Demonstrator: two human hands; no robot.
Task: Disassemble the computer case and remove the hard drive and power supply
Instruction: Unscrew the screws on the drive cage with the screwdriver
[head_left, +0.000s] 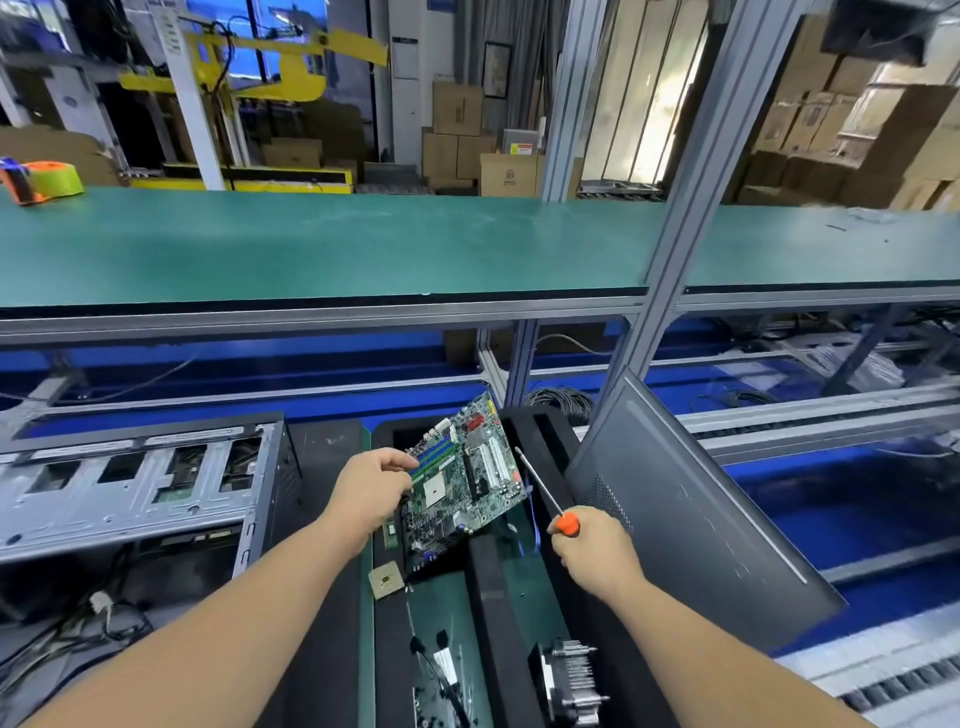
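Heatsink (569, 680) near, side panel (691, 514) right, chassis (140, 483) left

I'm on an electronics teardown line in a warehouse-type factory hall. A long green-matted workbench (322, 244) on aluminium framing (691, 208) runs across in front of me, blue conveyor channels (852, 499) beneath it. Stacked cardboard cartons (457, 130) and yellow handling machinery (291, 67) fill the floor behind. On my station: a stripped computer case (135, 483), a bare motherboard (462, 483), a heatsink (569, 680), loose cabling (67, 634).
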